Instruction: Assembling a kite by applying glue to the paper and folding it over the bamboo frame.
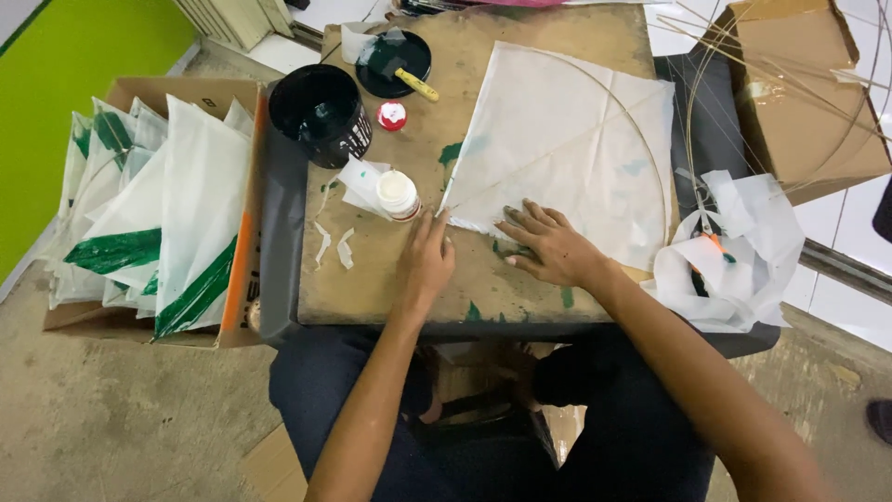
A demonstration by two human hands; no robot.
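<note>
A white paper kite [567, 139] with a thin bent stick frame lies flat on a worn wooden board [381, 279]. My right hand [548, 246] presses flat on the kite's lower edge, fingers spread. My left hand [426, 262] rests at the kite's left corner, fingertips pinching or pushing the paper edge; which one I cannot tell. Just left of that hand stands a small white glue bottle [398, 193] with its red cap [391, 115] lying apart further back.
A black cup [321, 113] and a black dish with a yellow-handled brush [395, 63] stand at the board's back left. A cardboard box of finished white-and-green kites [158, 214] is on the left. Crumpled white paper with scissors [725, 251] and another box with thin sticks [799, 93] are on the right.
</note>
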